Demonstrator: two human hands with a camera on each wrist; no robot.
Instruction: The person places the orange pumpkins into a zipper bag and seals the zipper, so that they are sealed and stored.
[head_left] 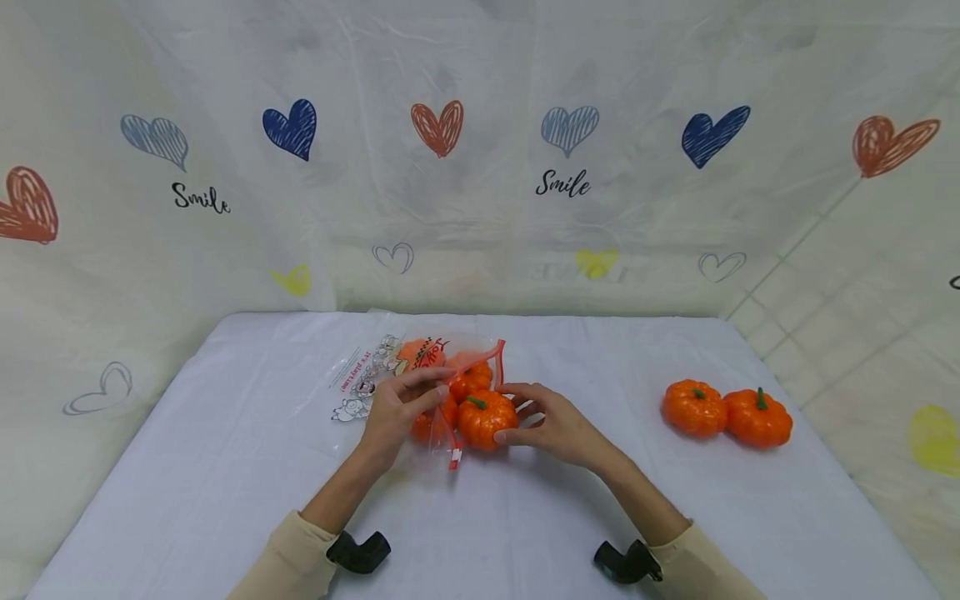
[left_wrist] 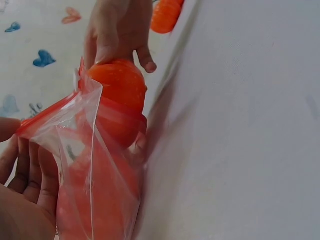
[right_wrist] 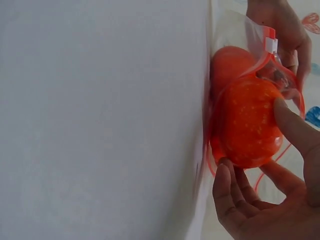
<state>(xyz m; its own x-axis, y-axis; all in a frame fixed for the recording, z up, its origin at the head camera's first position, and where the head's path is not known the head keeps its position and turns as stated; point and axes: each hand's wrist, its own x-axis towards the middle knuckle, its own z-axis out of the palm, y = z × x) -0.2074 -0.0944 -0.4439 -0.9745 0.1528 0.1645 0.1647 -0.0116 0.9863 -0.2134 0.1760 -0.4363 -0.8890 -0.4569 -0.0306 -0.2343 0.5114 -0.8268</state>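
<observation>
A clear zip bag with a red zip edge and printed cartoon figures lies on the table, its mouth toward the right. Inside it are several orange toy pumpkins, partly hidden by the left hand and the print. My left hand pinches the red rim of the bag, thumb and fingers on it in the left wrist view. Between the thumb and fingers of my right hand is another orange pumpkin with a green stem, partly within the bag's mouth. A white slider sits on the zip's near end.
Two more orange pumpkins, one on the left and one on the right, touch each other toward the table's right side. A white cloth covers the table. Behind stands a pale curtain printed with hearts.
</observation>
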